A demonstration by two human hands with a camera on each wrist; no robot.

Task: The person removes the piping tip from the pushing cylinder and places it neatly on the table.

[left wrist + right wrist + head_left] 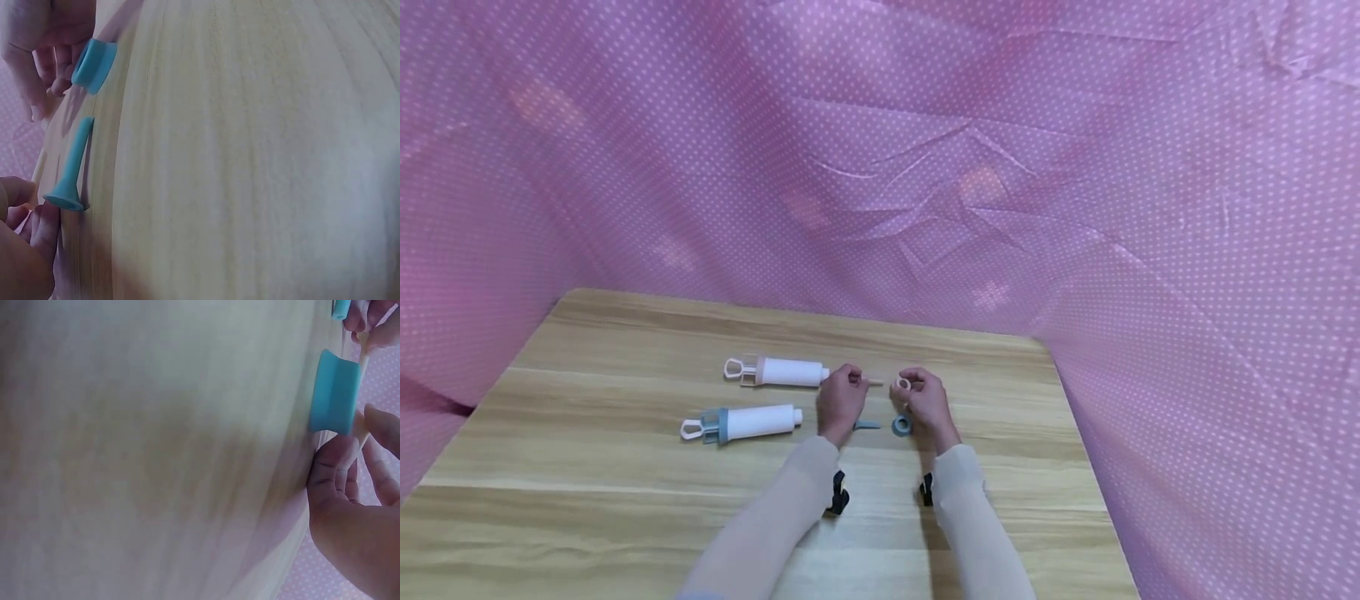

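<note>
My left hand (842,402) pinches a slim beige nozzle (875,382), its narrow end directed right. Facing it a short gap away, my right hand (927,404) holds a beige ring (904,382) between thumb and fingers. On the table below the hands lies a blue nozzle (75,162) with a flared base, beside the left hand. A blue flanged ring (335,390) sits near the right hand. Fingers partly hide both beige pieces in the wrist views.
Left of the hands lie two white syringe-like tubes: one with a pink collar (775,372) farther back, one with a blue collar (760,422) nearer. Both have white loop handles. The wooden table (625,517) meets pink dotted cloth (880,167) at its back and sides.
</note>
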